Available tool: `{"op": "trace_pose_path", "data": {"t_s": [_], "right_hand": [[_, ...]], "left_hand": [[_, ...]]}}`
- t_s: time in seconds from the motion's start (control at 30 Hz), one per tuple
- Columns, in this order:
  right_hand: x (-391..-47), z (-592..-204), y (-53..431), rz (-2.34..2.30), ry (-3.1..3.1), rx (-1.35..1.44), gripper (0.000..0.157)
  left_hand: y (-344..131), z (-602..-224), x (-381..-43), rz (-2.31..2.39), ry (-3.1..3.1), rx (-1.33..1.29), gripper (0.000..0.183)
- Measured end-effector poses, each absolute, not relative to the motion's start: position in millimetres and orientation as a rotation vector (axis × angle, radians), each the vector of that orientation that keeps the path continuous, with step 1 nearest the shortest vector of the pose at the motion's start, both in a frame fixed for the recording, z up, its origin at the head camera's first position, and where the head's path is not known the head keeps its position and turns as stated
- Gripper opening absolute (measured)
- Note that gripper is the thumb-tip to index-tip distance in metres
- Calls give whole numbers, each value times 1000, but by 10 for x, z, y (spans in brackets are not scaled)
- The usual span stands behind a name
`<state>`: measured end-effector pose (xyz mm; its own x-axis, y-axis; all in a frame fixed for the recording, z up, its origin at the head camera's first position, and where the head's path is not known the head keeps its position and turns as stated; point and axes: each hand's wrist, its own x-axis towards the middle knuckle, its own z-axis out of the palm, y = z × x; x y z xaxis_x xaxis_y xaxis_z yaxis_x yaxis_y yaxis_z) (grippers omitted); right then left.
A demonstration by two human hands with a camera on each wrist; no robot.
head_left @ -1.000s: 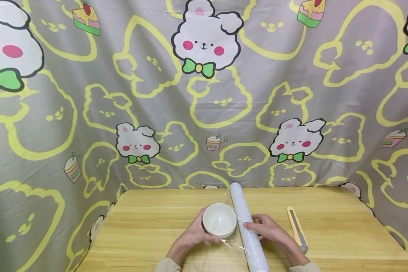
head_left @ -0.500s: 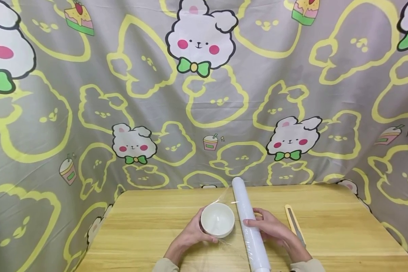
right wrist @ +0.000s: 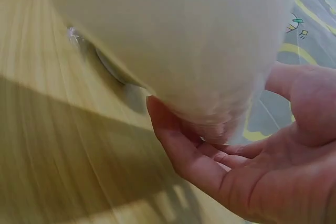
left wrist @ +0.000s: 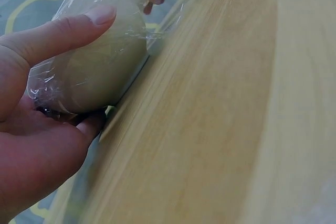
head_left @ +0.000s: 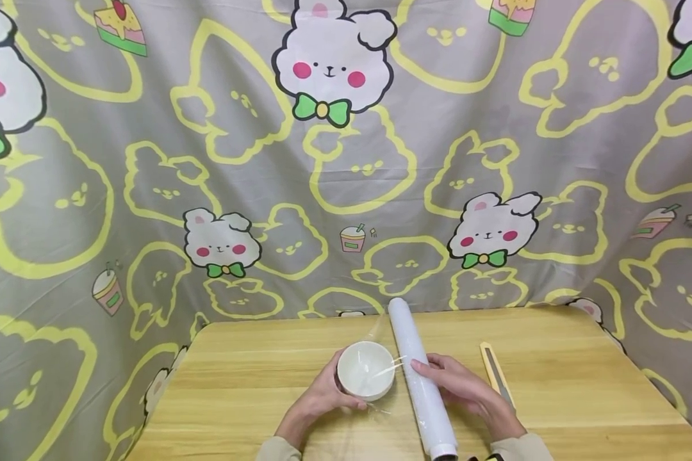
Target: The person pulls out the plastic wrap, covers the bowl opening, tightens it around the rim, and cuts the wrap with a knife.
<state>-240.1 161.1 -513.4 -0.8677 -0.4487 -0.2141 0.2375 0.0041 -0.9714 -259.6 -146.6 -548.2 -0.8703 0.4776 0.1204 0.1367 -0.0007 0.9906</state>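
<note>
Currently, left hand [head_left: 325, 387] has fingers curled round white bowl [head_left: 366, 370], clear film [left wrist: 47, 87] clinging to it; right hand [head_left: 460, 383], fingers grasping roll [head_left: 427, 402] just right of bowl. Knife [head_left: 495, 371] on surface [head_left: 254, 365], farther right.
</note>
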Motion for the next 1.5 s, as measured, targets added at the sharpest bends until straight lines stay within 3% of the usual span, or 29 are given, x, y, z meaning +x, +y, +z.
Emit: {"op": "trace_pose_path", "data": {"t_s": [0.57,1.03,1.5], "right_hand": [[-2397,-5157,1639,-2077,1622,-181,67],[-2430,-5092,1859,-1930,1804,-231,75],[-2421,-5110,1855,-1859,2024,-224,62]], "left_hand": [[-1492,-5520,-2602,1944,2040,645,110],[-1486,-5493,-2608,1947,2037,650,109],[-1496,-5497,-2608,1953,2011,658,108]]}}
